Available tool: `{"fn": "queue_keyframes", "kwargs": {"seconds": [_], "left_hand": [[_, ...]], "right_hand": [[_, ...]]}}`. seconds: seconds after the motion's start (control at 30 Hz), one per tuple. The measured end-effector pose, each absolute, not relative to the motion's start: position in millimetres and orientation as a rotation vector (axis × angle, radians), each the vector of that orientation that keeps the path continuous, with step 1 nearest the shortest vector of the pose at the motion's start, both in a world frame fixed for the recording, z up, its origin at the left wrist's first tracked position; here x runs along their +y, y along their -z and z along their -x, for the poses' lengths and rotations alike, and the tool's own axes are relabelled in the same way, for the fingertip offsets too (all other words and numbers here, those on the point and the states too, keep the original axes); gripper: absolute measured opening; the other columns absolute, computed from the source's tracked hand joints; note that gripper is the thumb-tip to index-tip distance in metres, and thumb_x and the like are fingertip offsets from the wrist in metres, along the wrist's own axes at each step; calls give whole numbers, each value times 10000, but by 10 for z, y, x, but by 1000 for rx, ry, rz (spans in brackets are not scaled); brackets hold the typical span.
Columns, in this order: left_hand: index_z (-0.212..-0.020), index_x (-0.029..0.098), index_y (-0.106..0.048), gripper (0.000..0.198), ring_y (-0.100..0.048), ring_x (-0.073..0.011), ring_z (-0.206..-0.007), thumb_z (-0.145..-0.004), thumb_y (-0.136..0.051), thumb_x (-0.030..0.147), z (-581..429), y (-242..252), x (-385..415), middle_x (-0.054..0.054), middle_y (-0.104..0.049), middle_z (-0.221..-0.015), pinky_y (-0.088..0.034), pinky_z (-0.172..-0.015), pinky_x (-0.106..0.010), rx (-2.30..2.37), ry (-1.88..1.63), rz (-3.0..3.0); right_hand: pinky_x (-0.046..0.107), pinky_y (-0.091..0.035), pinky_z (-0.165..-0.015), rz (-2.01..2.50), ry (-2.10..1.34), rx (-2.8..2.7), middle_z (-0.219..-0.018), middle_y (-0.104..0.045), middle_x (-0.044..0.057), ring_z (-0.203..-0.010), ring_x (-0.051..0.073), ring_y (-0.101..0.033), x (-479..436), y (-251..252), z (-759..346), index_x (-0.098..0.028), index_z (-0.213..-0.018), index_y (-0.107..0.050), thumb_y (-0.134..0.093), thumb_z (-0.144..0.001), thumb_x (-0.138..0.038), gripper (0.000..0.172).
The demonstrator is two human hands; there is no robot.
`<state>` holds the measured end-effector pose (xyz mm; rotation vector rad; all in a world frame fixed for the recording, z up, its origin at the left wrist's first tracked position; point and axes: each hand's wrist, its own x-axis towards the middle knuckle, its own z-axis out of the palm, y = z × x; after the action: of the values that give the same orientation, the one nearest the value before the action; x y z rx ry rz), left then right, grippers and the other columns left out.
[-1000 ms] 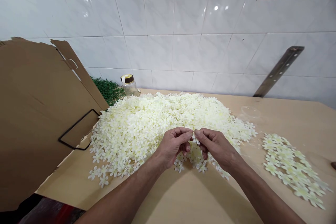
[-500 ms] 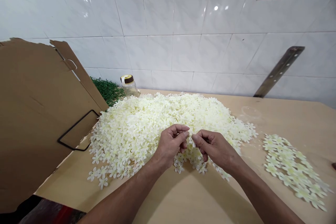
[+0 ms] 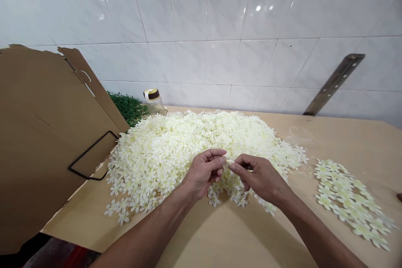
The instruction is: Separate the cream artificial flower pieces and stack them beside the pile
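In front of me spreads a big heap of white and pale yellow artificial flowers (image 3: 163, 150). Just above its front edge, my left hand (image 3: 210, 171) is closed, thumb and forefinger pinched. Facing it with a narrow gap between the fingertips, my right hand (image 3: 256, 176) is pinched as well. A small pale bit shows between the two sets of fingertips; it blends with the flowers behind, so I cannot tell its kind or which hand has it. Off to the right, a flat patch of larger flowers (image 3: 348, 201) lies on the table (image 3: 201, 238).
A large cardboard piece (image 3: 40, 134) stands at the left, with a black wire frame (image 3: 91, 150) by its lower edge. Behind the heap are a clear bottle (image 3: 154, 102) with a brown lid and green artificial foliage (image 3: 128, 109). A metal bracket (image 3: 334, 86) rests near the tiled wall.
My right hand has shifted very slightly, its fingers turning inward a little toward the left. My left hand stays nearly in place, and the heap looks the same.
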<state>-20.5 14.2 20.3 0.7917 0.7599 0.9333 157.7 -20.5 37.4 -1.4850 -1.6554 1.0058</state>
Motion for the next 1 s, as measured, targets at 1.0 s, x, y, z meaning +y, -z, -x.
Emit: {"fn": "queue_keyframes", "kwargs": {"seconds": [1.0], "left_hand": [[-951,171,-593,354,-408,-36,-449,-693,-813,274,223,-294,129,56,-521,-679,-239,-402,-185,694,-1032,-835]], "right_hand": [[200,-394,-386,1188,-1439,-1216,-574,-472,-49,-490,97,-427,-182,-342,-1591,-193,-905,-601,-729,-805,-455,308]]}}
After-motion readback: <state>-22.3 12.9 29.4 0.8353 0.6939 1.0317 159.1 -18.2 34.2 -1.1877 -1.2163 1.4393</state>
